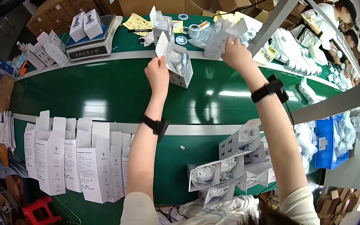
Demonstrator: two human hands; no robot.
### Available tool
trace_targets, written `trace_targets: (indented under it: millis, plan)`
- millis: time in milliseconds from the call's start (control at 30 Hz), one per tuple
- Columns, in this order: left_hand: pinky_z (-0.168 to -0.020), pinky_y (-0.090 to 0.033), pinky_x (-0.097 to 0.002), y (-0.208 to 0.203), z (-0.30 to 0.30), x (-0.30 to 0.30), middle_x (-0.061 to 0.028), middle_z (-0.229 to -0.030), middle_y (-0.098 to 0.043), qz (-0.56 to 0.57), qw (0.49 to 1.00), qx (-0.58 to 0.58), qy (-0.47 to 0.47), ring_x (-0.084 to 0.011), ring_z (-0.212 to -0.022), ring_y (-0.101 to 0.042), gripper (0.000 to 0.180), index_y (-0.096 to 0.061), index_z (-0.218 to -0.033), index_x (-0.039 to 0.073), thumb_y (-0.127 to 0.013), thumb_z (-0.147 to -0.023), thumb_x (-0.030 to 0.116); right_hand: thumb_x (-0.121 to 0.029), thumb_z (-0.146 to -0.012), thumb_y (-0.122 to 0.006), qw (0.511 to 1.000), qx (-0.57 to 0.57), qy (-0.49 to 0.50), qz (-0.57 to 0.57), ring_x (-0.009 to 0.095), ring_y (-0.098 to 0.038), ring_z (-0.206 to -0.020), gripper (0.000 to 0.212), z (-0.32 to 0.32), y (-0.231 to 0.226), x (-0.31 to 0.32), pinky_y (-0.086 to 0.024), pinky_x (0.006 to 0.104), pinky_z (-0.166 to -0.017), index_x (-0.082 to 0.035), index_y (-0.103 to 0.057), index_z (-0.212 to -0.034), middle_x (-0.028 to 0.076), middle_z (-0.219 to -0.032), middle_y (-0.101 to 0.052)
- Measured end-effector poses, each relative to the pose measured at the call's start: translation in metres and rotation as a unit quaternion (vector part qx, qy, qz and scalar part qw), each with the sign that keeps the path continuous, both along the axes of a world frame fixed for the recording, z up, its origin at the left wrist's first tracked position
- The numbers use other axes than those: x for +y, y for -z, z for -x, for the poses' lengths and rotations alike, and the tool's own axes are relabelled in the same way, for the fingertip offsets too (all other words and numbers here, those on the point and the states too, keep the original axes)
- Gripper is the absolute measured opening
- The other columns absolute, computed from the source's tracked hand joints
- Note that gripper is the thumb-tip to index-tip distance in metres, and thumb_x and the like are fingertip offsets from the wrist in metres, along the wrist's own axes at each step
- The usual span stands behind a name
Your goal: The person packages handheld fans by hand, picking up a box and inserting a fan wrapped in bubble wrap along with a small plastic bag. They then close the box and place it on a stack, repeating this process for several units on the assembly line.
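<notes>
The left hand (157,75) is gripping an open white carton (183,76) by its left side, the thumb pressing beside the raised flap and the other fingers curling in. This carton is standing over the green central strip (95,89), near the far rail; whether it is resting there or being held just above cannot be told. Its mouth is facing the wearer, and a clear-bagged item (176,59) is showing inside; the side grip is probably leaving that mouth unobstructed.

The right hand (237,54) is reaching to a second white carton (216,47) at the near edge of the far worktop. Its fingers are bending over the carton's upper edge, but whether they are closing on it cannot be told.

Behind the left hand's carton, another open carton (162,35) is standing near tape rolls (195,31). Toward the far worktop's left end, a weighing scale (90,51) is carrying two small printed boxes (92,25).

Along the near worktop's left part, tall cartons (93,174) are standing in a row with flaps raised, likely to keep their tops accessible. Toward its right, open cartons with bagged contents (228,147) are lying clustered, probably tilted so their mouths stay visible.
</notes>
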State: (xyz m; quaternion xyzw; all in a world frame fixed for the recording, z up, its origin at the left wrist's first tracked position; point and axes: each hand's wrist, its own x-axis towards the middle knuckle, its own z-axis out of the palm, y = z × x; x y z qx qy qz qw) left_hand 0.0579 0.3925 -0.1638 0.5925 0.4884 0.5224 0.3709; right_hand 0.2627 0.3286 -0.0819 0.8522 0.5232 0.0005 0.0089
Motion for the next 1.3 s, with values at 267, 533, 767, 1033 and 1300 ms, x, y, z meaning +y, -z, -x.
trace_targets:
  millis: [267, 533, 767, 1033, 1300]
  plan:
    - [-0.058, -0.038, -0.0444, 0.033, -0.096, 0.071, -0.0209, -0.065, -0.055, -0.022, 1.0, -0.016, 0.0, -0.0407, -0.066, -0.052, 0.024, -0.052, -0.07, -0.005, -0.049, -0.083, 0.015, -0.054, -0.084, -0.034, 0.958, 0.056, -0.158, 0.234, 0.033, -0.057, -0.067, 0.057, 0.063, -0.063, -0.162, -0.045, 0.0407, -0.065, -0.004, -0.061, -0.082, 0.017, -0.065, -0.057]
    - [-0.068, -0.041, -0.0423, 0.032, -0.124, 0.078, -0.0197, -0.07, -0.057, -0.016, 0.998, -0.062, 0.025, -0.0393, -0.071, -0.054, 0.02, -0.055, -0.083, -0.004, -0.05, -0.082, 0.015, -0.041, -0.081, -0.049, 0.952, 0.13, -0.25, 0.115, 0.028, -0.051, -0.092, 0.043, 0.051, -0.048, -0.223, -0.037, 0.0375, -0.083, -0.003, -0.056, -0.1, 0.011, -0.095, -0.056]
    - [-0.069, -0.045, -0.0353, 0.018, -0.111, 0.05, -0.0158, -0.085, -0.058, -0.231, 0.955, 0.049, -0.176, -0.0312, -0.077, -0.057, 0.017, -0.053, -0.09, -0.005, -0.053, -0.078, 0.007, -0.027, -0.076, -0.059, 0.955, 0.168, -0.243, -0.035, 0.026, -0.05, -0.092, 0.034, 0.042, -0.028, -0.226, -0.037, 0.036, -0.079, -0.002, -0.055, -0.098, 0.009, -0.098, -0.056]
    - [-0.067, -0.045, -0.027, -0.124, 0.033, -0.136, -0.0091, -0.093, -0.057, -0.062, 0.98, -0.104, 0.156, -0.0169, -0.084, -0.056, 0.018, -0.054, -0.091, 0.0, -0.056, -0.073, 0.002, -0.024, -0.076, -0.06, 0.952, 0.223, -0.207, -0.039, 0.028, -0.055, -0.084, 0.032, 0.045, -0.025, -0.226, -0.037, 0.0375, -0.079, -0.002, -0.056, -0.099, 0.013, -0.086, -0.06]
    - [-0.092, -0.032, -0.0464, -0.1, 0.219, -0.237, -0.0166, -0.125, -0.036, -0.177, 0.857, 0.459, -0.152, -0.0343, -0.115, -0.034, 0.057, -0.041, -0.117, 0.001, -0.068, -0.069, 0.018, -0.023, -0.076, -0.061, 0.942, 0.196, -0.274, -0.005, 0.029, -0.053, -0.091, 0.032, 0.054, -0.029, -0.243, -0.04, 0.0378, -0.081, -0.003, -0.056, -0.101, 0.013, -0.096, -0.058]
